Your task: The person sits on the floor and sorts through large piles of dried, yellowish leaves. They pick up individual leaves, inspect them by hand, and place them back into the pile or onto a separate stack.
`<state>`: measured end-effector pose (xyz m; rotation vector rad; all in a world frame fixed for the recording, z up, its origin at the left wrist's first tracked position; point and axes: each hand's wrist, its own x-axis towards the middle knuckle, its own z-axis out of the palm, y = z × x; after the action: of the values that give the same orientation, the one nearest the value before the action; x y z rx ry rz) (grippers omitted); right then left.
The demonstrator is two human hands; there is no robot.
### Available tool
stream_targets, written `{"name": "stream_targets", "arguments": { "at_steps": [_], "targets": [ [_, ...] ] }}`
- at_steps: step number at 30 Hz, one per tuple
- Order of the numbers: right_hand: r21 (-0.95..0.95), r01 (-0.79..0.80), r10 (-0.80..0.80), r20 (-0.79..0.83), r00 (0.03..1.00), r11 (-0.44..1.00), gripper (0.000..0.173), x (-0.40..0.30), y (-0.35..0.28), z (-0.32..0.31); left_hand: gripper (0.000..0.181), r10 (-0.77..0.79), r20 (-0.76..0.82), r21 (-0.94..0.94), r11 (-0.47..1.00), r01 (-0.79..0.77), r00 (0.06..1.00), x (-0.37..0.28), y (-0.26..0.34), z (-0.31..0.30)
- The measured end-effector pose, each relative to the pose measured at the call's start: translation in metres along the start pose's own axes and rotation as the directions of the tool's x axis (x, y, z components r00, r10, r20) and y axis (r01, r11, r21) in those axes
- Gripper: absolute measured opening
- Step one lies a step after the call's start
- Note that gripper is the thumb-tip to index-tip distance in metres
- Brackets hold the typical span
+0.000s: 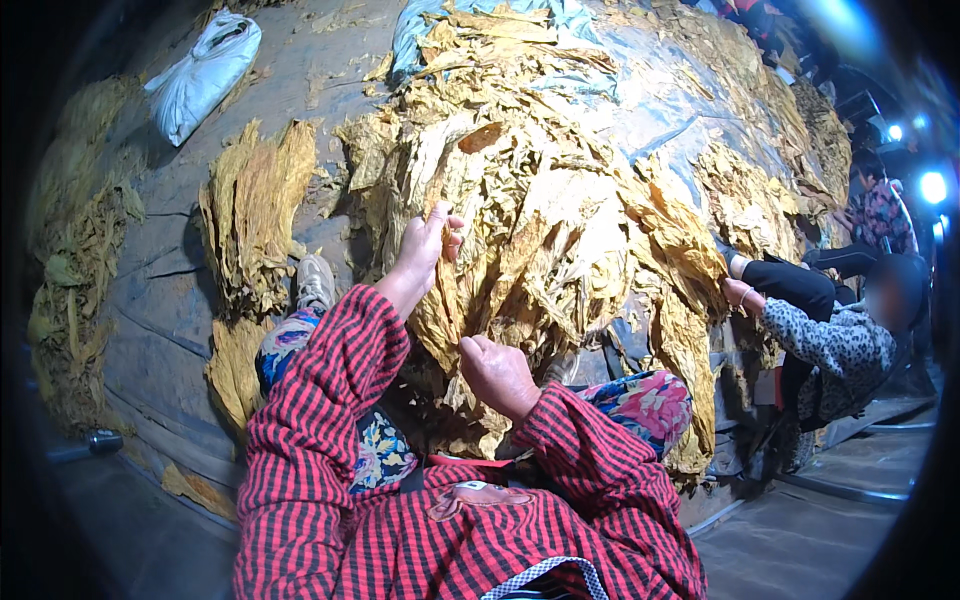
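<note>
My left hand [426,244] pinches the upper part of a long, dried yellow-brown leaf [447,300], which looks like tobacco. Lower down, near the same leaf's bottom end, my right hand [499,373] is closed, its thumb and curled fingers against the leaf. Under and beyond both hands spreads a large heap of dried leaves [555,232], crumpled and overlapping. To the left of my left hand, a separate bundle of leaves [259,210] lies on the ground sheet, with more leaves [236,367] below it.
A white plastic bag [206,75] lies at the upper left on the dark ground sheet [157,300]. At the right, a co-worker in a spotted top [825,337] touches the heap's edge with one hand. Another person [881,202] is farther back. My shoe [315,281] is beside the left bundle.
</note>
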<state>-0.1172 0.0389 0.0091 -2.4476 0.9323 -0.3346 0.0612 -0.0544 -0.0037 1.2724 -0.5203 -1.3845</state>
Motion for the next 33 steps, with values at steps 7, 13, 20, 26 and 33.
{"name": "stream_targets", "arguments": {
  "at_steps": [7, 13, 20, 26, 33],
  "targets": [
    [0.499, -0.056, 0.109, -0.079, 0.991, 0.865, 0.019, 0.021, 0.019, -0.050, 0.057, -0.199, 0.210, -0.244, 0.937, 0.248, 0.957, -0.017, 0.020, 0.011],
    [0.838, -0.098, 0.348, -0.114, 0.930, 0.537, 0.033, 0.080, 0.063, -0.071, 0.054, -0.380, 0.299, 0.085, 0.924, 0.372, 0.875, -0.036, 0.011, 0.032],
    [0.990, -0.137, 0.527, 0.105, 0.843, 0.022, 0.023, 0.097, 0.091, -0.074, 0.047, -0.501, 0.421, 0.095, 0.854, 0.512, 0.756, -0.038, -0.004, 0.047],
    [0.973, -0.192, 0.527, 0.229, 0.819, -0.126, 0.019, 0.112, 0.122, -0.065, 0.051, -0.541, 0.500, 0.110, 0.814, 0.570, 0.676, -0.039, -0.015, 0.039],
    [0.990, -0.042, 0.629, 0.119, 0.768, -0.136, 0.025, 0.115, 0.140, -0.085, 0.035, -0.508, 0.597, 0.127, 0.824, 0.552, 0.621, -0.044, -0.021, 0.036]
  ]
}}
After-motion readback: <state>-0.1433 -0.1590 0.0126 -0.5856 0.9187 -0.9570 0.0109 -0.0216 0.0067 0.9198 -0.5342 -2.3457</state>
